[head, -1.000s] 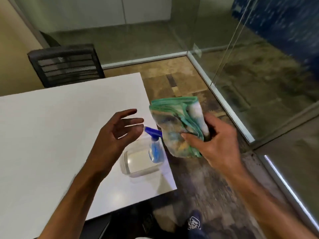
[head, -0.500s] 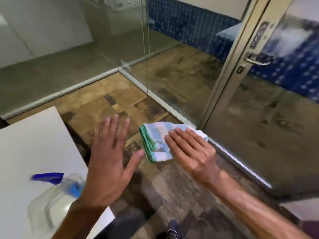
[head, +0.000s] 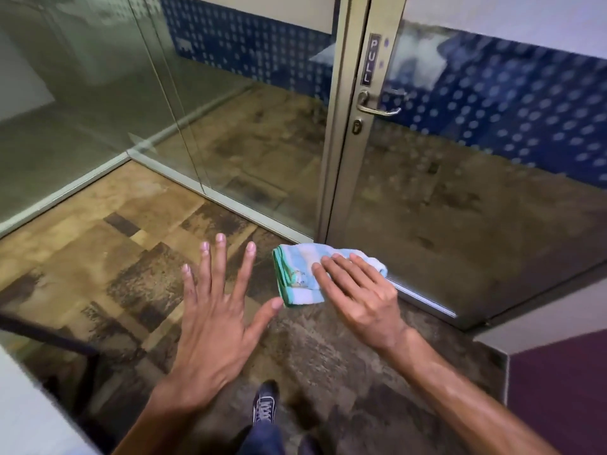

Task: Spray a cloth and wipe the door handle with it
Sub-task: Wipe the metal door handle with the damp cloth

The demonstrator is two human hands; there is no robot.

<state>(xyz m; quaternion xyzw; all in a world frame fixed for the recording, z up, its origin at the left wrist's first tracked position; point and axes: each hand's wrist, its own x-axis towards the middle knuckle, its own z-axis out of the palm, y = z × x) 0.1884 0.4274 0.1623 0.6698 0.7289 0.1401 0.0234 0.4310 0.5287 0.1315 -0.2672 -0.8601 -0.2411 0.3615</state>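
At the bottom centre of the frame a shoe (head: 263,407) stood on the carpet (head: 328,362). Above it, the left hand (head: 213,323) was spread wide and empty, fingers fanned, holding nothing. Just to its right, the right hand (head: 358,293) held the folded cloth (head: 295,277) beneath flat fingers; the thumb was hidden, so how tightly it gripped could not be told. Well beyond, at upper right, the handle (head: 377,106) stuck out from the door (head: 460,192) frame under a PULL sign (head: 371,60), well apart from the cloth. The step in hand looked like carrying the cloth across. To do it well, the hand should keep the cloth folded, wrap it around the lever, and draw it along the full length, including the underside.
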